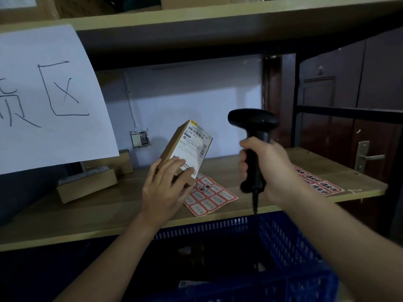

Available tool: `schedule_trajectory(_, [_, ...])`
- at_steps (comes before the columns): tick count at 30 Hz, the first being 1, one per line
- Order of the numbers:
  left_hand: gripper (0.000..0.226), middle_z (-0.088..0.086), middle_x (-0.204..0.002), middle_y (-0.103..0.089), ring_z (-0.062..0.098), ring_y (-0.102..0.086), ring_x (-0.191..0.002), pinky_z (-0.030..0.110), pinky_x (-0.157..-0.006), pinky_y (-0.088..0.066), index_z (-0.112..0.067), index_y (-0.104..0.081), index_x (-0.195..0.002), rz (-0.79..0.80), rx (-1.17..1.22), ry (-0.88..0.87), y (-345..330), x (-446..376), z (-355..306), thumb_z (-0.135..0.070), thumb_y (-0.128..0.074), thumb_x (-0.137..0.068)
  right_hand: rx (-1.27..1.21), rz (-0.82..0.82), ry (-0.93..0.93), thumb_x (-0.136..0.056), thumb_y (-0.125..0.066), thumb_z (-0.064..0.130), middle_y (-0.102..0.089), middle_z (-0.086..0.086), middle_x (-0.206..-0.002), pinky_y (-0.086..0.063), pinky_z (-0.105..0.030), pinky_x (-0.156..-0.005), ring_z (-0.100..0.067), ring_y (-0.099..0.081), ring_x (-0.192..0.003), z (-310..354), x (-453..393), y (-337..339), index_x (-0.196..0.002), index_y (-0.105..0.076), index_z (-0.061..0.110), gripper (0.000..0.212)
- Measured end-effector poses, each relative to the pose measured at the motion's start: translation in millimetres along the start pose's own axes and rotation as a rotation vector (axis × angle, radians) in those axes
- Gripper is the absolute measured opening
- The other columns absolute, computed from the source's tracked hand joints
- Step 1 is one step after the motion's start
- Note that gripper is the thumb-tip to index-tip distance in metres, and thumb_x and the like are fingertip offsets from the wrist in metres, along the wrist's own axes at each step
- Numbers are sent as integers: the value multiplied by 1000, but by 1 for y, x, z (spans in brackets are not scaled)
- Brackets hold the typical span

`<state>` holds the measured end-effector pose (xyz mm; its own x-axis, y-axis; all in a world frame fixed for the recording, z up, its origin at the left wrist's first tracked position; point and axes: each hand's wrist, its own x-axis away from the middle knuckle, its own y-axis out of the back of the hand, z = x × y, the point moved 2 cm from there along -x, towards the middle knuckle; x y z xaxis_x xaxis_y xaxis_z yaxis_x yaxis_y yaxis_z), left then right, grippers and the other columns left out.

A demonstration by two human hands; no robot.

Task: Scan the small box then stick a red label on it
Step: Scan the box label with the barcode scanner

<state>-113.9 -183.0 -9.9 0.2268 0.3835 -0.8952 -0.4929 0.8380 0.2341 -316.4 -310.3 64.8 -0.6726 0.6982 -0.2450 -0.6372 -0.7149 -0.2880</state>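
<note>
Head camera view: a person is gripping a small cardboard box (pixel 186 149) in the left hand (pixel 165 188), fingers wrapped round its lower end and fingertips (pixel 185 165) pressing on the white shipping label (pixel 194 147) stuck to its face. The box is tilting up off the wooden shelf (pixel 91 214), its barcoded label facing the right hand (pixel 266 168). That hand is closing firmly around the grip of a black handheld barcode scanner (pixel 254 136), held upright just right of the box, its head pointing left toward the label and its cord hanging below the fist. A sheet of red-bordered labels (pixel 212 198) is lying flat on the shelf directly beneath and between the two hands, partly hidden by the left one. A second sheet of red labels (pixel 318 179) is lying beyond the right wrist. A blue plastic crate (pixel 283 247) is sitting below both forearms. A second cardboard box (pixel 87 184) is resting on the shelf left of the left hand, under a hanging paper sign (pixel 48 94).
</note>
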Motion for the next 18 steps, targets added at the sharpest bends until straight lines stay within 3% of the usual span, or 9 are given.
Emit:
schedule_trajectory(6, [44, 8, -128, -51, 24, -49, -123, 48, -100, -46, -15, -62, -119, -11, 25, -3, -4, -2, -6, -32, -76, -81, 622, -134, 171, -84, -59, 27, -57, -6, -79, -38, -29, -53, -18, -51, -60, 29, -51, 42, -103, -49, 15, 24])
schedule_trajectory(11, [46, 9, -129, -49, 25, -48, -123, 48, -99, -47, -16, -57, -121, -10, 36, -17, -5, -4, -9, -32, -73, -82, 1072, -254, 267, -87, -55, 34, -54, -9, -97, -42, -37, -73, -31, -54, -83, 28, -79, 68, -122, -42, 10, 45])
schedule_trajectory(15, [47, 9, -129, -49, 26, -49, -123, 50, -97, -49, -16, -57, -121, -1, 26, -12, -4, -7, -9, -33, -75, -81, 1253, -309, 278, -88, -55, 37, -50, -8, -96, -37, -37, -72, -32, -50, -82, 27, -97, 84, -126, -40, 9, 50])
schedule_trajectory(18, [46, 9, -129, -49, 25, -49, -123, 50, -96, -50, -17, -57, -121, -9, 27, -16, -3, -11, -11, -33, -74, -82, 1314, -328, 232, -87, -57, 39, -58, -14, -105, -39, -39, -73, -39, -60, -95, 18, -113, 92, -122, -41, 8, 50])
